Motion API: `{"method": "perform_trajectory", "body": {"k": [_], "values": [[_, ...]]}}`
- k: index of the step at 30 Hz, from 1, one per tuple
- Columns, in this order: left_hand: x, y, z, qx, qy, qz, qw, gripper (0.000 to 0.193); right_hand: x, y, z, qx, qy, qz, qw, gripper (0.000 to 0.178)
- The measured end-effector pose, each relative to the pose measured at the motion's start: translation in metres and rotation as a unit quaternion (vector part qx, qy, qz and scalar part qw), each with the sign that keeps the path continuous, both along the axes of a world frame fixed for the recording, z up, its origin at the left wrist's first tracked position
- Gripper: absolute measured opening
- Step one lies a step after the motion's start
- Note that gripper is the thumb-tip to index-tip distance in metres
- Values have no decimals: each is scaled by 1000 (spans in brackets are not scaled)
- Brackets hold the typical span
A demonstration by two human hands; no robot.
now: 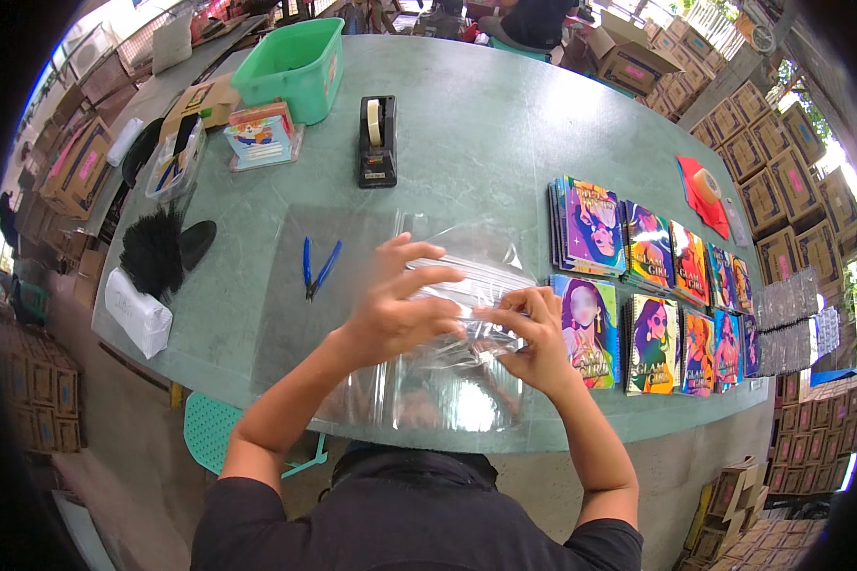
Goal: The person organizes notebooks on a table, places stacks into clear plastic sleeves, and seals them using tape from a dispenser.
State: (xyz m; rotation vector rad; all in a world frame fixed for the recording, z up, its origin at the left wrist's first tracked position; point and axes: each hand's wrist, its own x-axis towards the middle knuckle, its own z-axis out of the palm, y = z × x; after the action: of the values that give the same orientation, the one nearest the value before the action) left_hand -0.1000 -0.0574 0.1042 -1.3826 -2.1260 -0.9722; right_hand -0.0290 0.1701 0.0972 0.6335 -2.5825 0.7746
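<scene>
Clear plastic packet (490,277) lies between the two hands, over the near middle of the green table (467,114). Its pale, striped upper part shows just right of the left fingers; crinkled film spreads below, toward the right hand.

Left hand (402,303): at the packet's left side, fingers spread and slightly curled, part blurred. Fingertips overlap the packet's left edge; cannot tell whether they press on it.

Right hand (535,328): at the packet's lower right, fingers bent, thumb and forefinger drawn together, pinching the film at its edge.

Beneath both hands, a broad transparent sheet (290,352) lies flat, glare on its near part. Blue-handled pliers (321,270) rest on it, left of the left hand, handles pointing away from the person.

Right of the right hand, close by: two rows of colourful notebooks (588,324), stacked, the nearest pile just beside the knuckles.

Farther off, beyond the left hand: black tape dispenser (378,143) with a pale roll, standing alone. Green bin (290,71) at the far left, small stack of cards (262,141) before it.
</scene>
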Motion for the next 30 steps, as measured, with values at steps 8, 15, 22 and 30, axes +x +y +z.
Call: {"method": "perform_trajectory", "body": {"k": [8, 15, 22, 30], "values": [[1, -32, -19, -91, -73, 82, 990, 51, -5, 9, 4, -12, -61, 45, 997, 55], [-3, 24, 8, 19, 21, 0, 1000, 39, -3, 5, 16, 5, -93, 45, 995, 54], [-7, -10, 11, -47, -69, 43, 996, 36, -7, 2, 5, -59, -60, 3, 996, 33], [-19, -3, 35, 80, -74, -22, 994, 40, -8, -15, 3, -59, -17, -73, 995, 22]]}}
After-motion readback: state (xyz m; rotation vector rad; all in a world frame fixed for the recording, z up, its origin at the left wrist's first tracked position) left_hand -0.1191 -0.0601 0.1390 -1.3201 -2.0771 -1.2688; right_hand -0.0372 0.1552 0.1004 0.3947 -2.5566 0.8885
